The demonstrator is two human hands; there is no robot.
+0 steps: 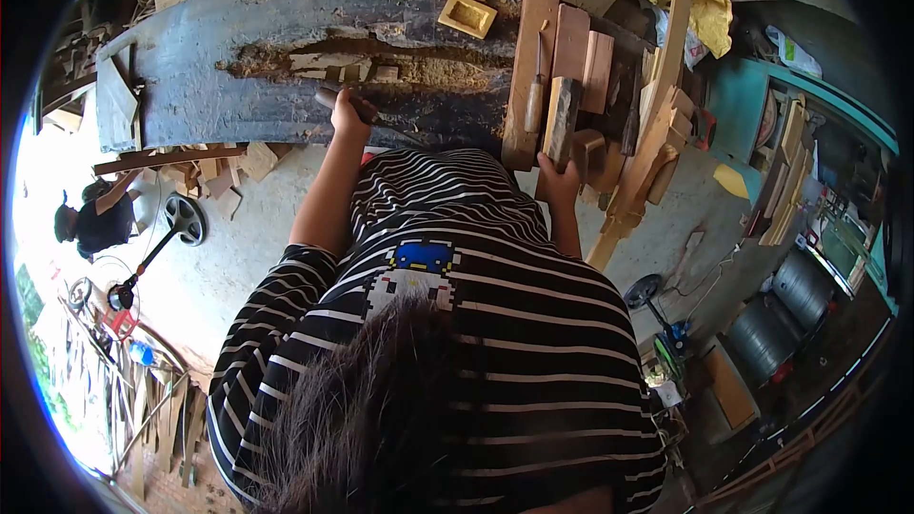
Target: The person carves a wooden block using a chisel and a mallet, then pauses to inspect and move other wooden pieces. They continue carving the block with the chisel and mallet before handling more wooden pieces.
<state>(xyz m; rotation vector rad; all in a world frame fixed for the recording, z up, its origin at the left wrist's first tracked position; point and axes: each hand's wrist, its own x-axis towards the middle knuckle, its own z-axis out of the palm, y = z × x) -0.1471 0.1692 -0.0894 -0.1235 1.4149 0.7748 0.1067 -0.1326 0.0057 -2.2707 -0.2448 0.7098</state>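
My left hand [350,116] grips the dark handle of a chisel [328,95] set against a long, dark, curved wooden plank [190,67]. A rough gouged groove [381,62] with pale chips runs along the plank just beyond the hand. My right hand [559,178] holds a heavy wooden mallet [562,114] upright beside a stack of short boards [586,57]. My striped shirt and hair fill the lower middle of the view.
A square yellow wooden tray [466,14] lies on the plank's far side. A second chisel [533,95] rests on an upright board. Wood offcuts [224,171] litter the concrete floor. Another person [90,219] crouches at the left. Metal barrels [781,314] stand at the right.
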